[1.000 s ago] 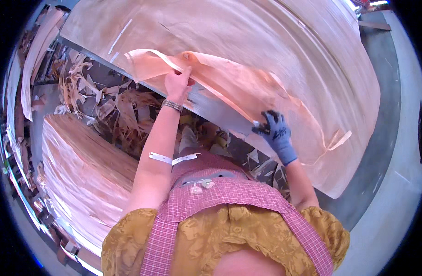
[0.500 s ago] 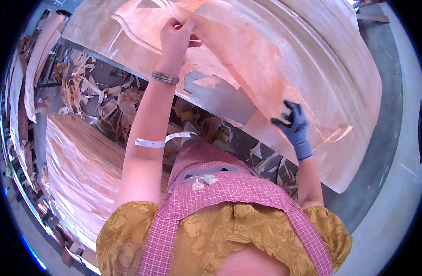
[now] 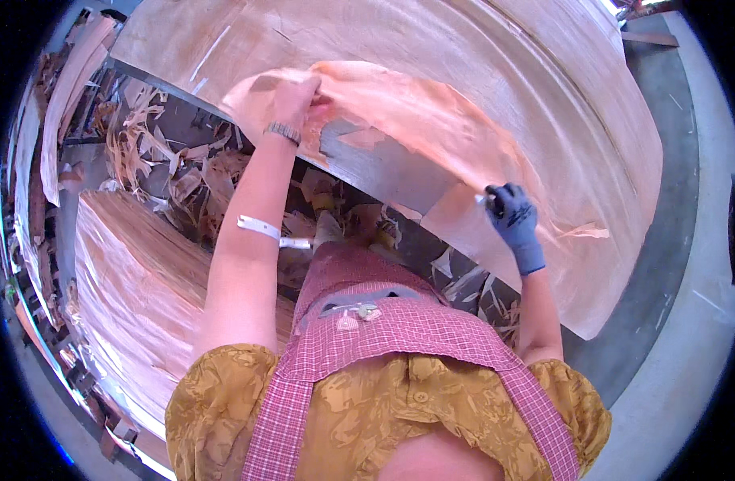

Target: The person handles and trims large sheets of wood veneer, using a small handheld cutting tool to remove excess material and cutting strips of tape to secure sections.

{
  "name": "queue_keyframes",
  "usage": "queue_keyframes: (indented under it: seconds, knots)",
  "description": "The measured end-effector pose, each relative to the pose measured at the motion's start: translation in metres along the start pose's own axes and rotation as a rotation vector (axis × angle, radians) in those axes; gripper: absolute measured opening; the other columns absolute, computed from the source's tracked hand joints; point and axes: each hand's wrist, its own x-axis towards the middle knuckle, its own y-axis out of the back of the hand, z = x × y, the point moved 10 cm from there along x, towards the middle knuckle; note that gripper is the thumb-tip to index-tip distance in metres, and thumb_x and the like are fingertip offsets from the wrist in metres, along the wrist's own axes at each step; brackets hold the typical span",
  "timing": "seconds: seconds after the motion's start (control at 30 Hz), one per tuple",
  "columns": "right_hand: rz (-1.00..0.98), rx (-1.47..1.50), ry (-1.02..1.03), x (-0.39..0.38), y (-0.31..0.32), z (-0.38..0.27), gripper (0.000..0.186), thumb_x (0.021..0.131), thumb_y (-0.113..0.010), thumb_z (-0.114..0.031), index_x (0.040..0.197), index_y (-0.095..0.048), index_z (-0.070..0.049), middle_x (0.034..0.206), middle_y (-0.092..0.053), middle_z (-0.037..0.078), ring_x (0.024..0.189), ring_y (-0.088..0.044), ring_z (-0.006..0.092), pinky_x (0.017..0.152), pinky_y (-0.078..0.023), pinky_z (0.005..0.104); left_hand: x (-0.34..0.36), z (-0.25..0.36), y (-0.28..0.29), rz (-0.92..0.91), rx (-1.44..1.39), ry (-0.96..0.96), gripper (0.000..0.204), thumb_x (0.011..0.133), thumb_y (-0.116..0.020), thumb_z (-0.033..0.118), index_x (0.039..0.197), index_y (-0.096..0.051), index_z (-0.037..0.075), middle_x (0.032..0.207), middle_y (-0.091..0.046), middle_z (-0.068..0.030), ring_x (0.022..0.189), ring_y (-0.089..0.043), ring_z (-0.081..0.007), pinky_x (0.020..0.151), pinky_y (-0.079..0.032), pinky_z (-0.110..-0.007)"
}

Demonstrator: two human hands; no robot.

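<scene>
My bare left hand (image 3: 293, 104) pinches the left end of a loose, orange-tinted piece of wood veneer (image 3: 419, 104), which is lifted and curls over in an arc. At the arc's right end my right hand (image 3: 513, 216), in a grey-blue glove with dark fingertips, has its fingers closed on the veneer's near edge. A small whitish bit shows at those fingertips; I cannot tell what it is. Beneath lies a wide, pale veneer sheet (image 3: 576, 160) with ridges. Between the hands, a ragged gap bares a grey metal surface (image 3: 383, 167).
A tall stack of veneer sheets (image 3: 135, 280) stands at the left, near my left forearm. Torn veneer scraps (image 3: 211, 180) litter the floor below the table's near edge. A narrow veneer curl (image 3: 585, 231) sticks up right of my glove. Grey floor (image 3: 672, 160) runs along the right.
My left hand has come nearer and slightly left, drawing the loose veneer toward me and folding it into an arc. My right hand's fingers have closed on the edge.
</scene>
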Motion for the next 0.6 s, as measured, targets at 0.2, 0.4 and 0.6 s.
queue_keyframes:
  seconds: [0.2, 0.4, 0.6]
  knots:
    - [0.431, -0.071, -0.03, 0.014, 0.099, 0.01, 0.041, 0.078, -0.066, -0.007, 0.117, -0.067, -0.019, 0.089, -0.061, 0.009, 0.079, -0.062, 0.0269, 0.066, -0.05, 0.0384, -0.032, 0.147, -0.049, -0.027, 0.087, -0.518, 0.029, 0.086, -0.068, 0.02, 0.098, -0.054, -0.002, 0.09, -0.066, -0.0123, 0.071, -0.072, -0.0242, 0.049, -0.056, -0.028]
    - [0.185, -0.118, 0.097, 0.012, 0.055, 0.005, 0.04, 0.079, -0.07, -0.01, 0.117, -0.066, -0.019, 0.085, -0.058, 0.009, 0.078, -0.06, 0.0271, 0.065, -0.049, 0.0395, -0.025, 0.097, -0.03, -0.017, 0.228, -0.423, 0.034, 0.086, -0.066, 0.018, 0.107, -0.05, -0.004, 0.089, -0.066, -0.0128, 0.07, -0.072, -0.0237, 0.048, -0.055, -0.028]
    - [-0.122, -0.157, 0.127, -0.007, -0.037, -0.013, 0.043, 0.082, -0.061, -0.012, 0.124, -0.061, -0.022, 0.094, -0.057, 0.009, 0.086, -0.059, 0.0281, 0.071, -0.052, 0.041, -0.007, -0.015, 0.018, 0.079, 0.17, -0.239, 0.018, 0.081, -0.062, 0.012, 0.084, -0.063, -0.006, 0.079, -0.068, -0.0136, 0.059, -0.069, -0.0217, 0.047, -0.057, -0.031]
